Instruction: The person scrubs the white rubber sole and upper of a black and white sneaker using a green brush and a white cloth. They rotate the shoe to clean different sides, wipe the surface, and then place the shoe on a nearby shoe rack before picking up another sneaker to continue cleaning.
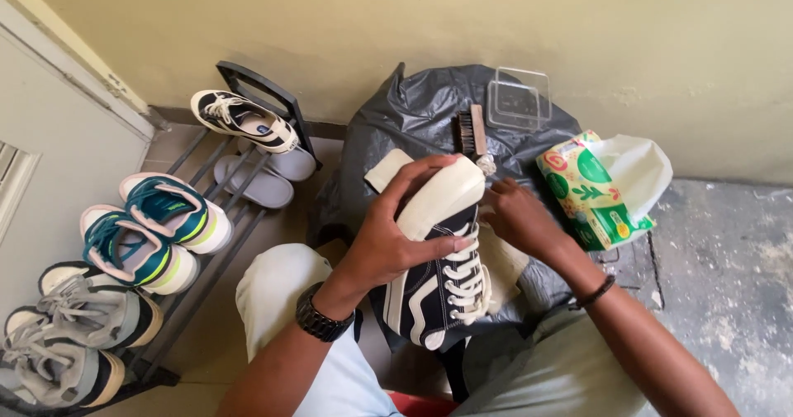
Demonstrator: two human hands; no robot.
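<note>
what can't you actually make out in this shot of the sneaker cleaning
Head view only:
- Right hand: its fingers are tucked behind the black sneaker, so what they hold is hidden.
- Second shoe: mostly covered by the left hand.
- Brush: bristles too small to read.
- Grey sneakers: cut off by the left edge.

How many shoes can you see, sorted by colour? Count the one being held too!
Black-and-white sneakers: 2, one in the left hand at, one on the rack at
Teal sneakers: 2
Grey sneakers: 2
Grey slippers: 2
Total: 8
</note>
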